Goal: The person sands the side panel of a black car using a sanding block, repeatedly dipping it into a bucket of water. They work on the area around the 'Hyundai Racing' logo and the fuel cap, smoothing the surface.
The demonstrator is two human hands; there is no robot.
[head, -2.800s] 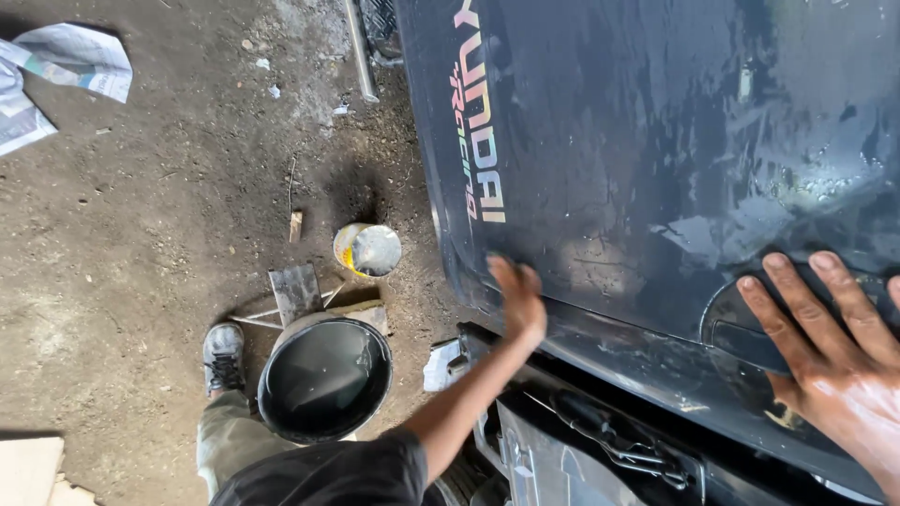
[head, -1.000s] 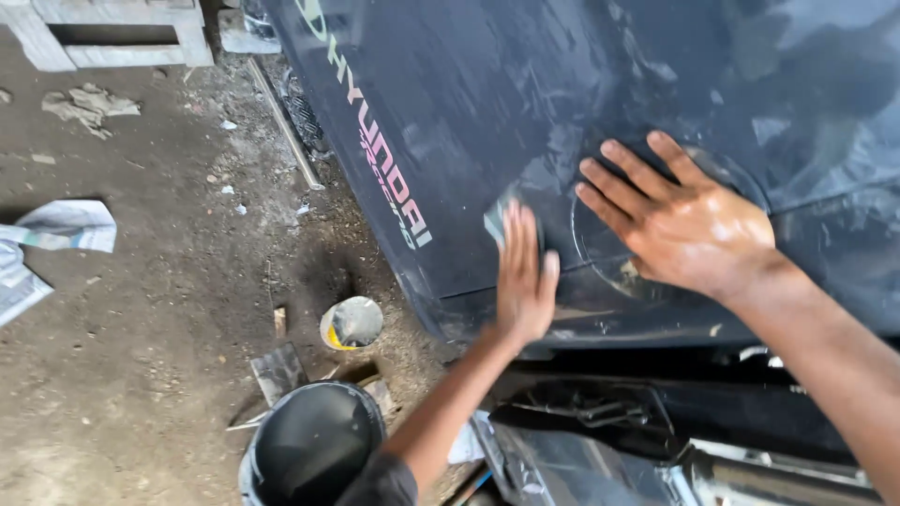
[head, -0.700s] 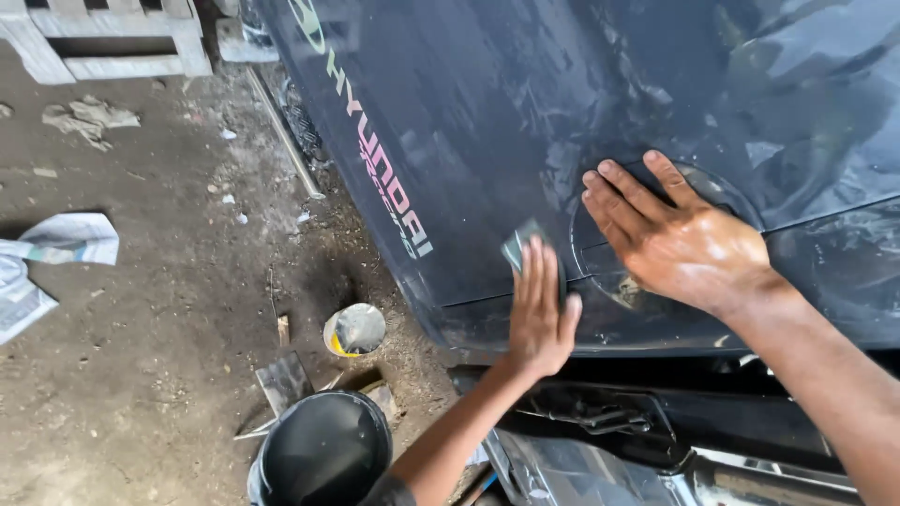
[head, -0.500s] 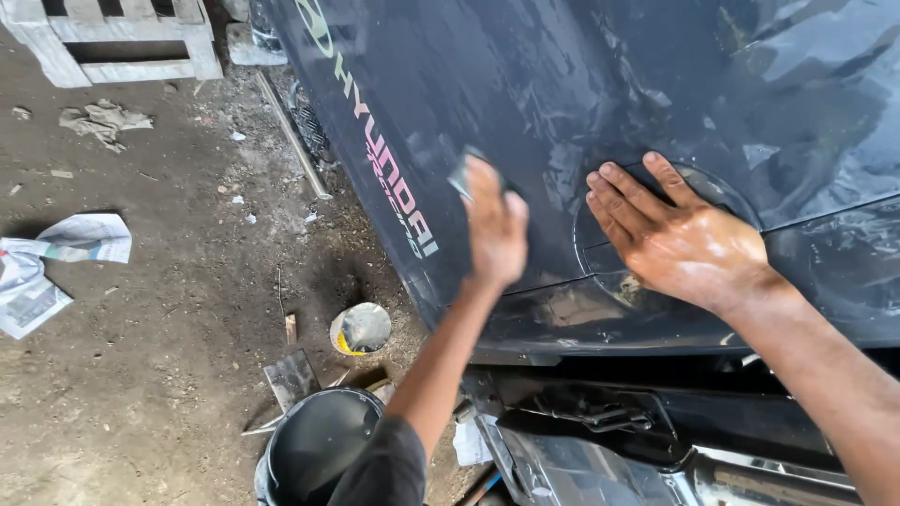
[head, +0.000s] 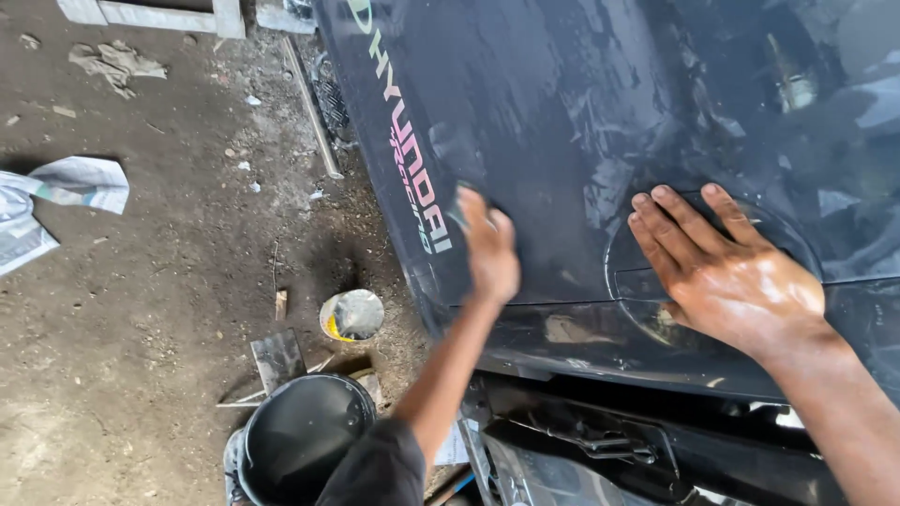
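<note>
on the wet dark car panel (head: pixel 581 103), the left hand (head: pixel 489 251) presses a small grey sanding pad (head: pixel 459 201) flat against the surface beside the coloured lettering, fingers closed over the pad. the right hand (head: pixel 727 272) lies open and flat on the round fuel flap (head: pixel 637 272), fingers spread, gripping nothing. below, on the dirt floor (head: pixel 141 309), a black bucket (head: pixel 300 436) stands near a small tin (head: pixel 352 314).

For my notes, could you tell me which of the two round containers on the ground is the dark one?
The black bucket at the bottom edge; the small tin beyond it is pale with yellow inside.
</note>
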